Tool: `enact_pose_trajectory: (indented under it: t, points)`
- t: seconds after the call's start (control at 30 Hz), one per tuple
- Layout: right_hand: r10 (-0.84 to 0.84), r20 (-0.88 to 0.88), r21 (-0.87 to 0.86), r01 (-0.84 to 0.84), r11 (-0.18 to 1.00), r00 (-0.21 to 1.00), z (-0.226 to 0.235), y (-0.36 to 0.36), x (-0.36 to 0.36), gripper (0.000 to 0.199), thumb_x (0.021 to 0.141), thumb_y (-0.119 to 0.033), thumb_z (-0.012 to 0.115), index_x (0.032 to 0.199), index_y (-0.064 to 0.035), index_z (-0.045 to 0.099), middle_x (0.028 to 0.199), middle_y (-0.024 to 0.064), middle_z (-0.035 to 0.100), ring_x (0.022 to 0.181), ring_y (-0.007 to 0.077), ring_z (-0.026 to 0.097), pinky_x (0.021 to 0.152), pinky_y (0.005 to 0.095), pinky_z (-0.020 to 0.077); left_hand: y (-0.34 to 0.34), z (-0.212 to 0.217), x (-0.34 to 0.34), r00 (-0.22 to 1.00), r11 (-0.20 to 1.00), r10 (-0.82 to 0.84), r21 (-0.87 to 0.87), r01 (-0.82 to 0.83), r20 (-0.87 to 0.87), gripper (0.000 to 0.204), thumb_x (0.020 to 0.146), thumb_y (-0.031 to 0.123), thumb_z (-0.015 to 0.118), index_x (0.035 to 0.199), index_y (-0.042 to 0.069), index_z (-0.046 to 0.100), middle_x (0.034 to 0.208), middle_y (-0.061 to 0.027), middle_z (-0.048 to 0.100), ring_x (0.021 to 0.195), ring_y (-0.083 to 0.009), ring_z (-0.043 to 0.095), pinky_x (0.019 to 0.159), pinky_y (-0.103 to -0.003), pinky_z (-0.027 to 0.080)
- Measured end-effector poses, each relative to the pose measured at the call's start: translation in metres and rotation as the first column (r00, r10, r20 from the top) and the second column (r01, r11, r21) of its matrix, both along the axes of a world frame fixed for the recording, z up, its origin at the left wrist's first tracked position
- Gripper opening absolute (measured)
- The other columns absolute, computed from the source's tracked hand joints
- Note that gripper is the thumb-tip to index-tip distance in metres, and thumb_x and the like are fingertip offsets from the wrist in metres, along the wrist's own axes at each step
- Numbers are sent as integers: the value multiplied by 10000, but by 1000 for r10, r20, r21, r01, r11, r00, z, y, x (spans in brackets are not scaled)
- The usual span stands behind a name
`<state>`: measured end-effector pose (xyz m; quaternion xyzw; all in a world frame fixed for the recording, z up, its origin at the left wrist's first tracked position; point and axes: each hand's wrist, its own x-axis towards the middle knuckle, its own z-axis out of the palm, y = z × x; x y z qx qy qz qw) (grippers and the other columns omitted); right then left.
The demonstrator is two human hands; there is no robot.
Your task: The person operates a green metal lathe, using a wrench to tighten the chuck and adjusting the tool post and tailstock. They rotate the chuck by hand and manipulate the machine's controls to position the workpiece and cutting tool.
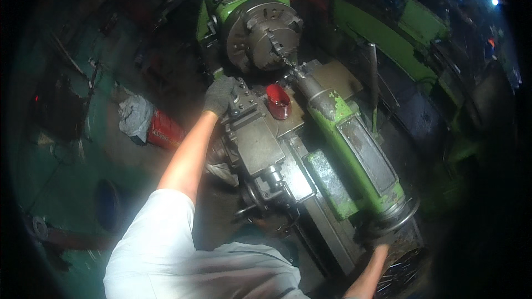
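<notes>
My left hand [220, 95], in a grey work glove, is closed at the left side of the lathe's tool post [239, 99]. What its fingers hold is hidden beneath the glove. At the lower right, my right hand [379, 238] is at the rim of the tailstock handwheel [407, 220], dim and partly hidden, seemingly closed on it. The green tailstock [338, 113] points a long drill bit [279, 49] toward the grey chuck [266, 33]. On the carriage between tool post and tailstock stands a red open-topped cup [279, 102].
Lathe bed rails [327, 232] run down toward me, beside a green block [332, 182]. A red container [165, 129] with a grey rag [136, 116] stands left of the carriage. An upright metal lever [373, 80] rises right of the tailstock. Metal shavings [402, 271] lie at lower right.
</notes>
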<state>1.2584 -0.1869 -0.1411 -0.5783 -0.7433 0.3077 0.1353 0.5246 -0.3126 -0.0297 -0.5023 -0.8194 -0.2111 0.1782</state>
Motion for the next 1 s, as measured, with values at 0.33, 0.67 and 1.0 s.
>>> enact_pose_trajectory:
  t: [0.33,0.67,1.0]
  points:
    - [-66,-260,342,156,927,963,126,17,19,384,1019,-214,614,1308,32,672,1317,214,660,1235,334,601,1076,443,453,0,24,22,986,996,71,-61,-62,151,183,981,242,521,979,133,667,989,-162,669,1008,-381,668,847,-507,536]
    - [92,-225,-79,-112,991,970,-4,-18,32,372,1005,-217,638,1265,48,663,1318,209,696,1213,332,637,1065,445,468,-4,31,20,987,983,117,-157,-99,112,170,980,238,535,972,127,663,971,-174,659,986,-385,677,825,-508,551]
    - [-105,-300,399,225,889,948,75,73,36,316,1015,-185,617,1215,50,686,1233,194,706,1120,295,636,985,418,495,7,15,13,991,999,24,-46,-18,131,178,999,239,530,961,123,660,967,-167,651,973,-380,664,808,-520,520]
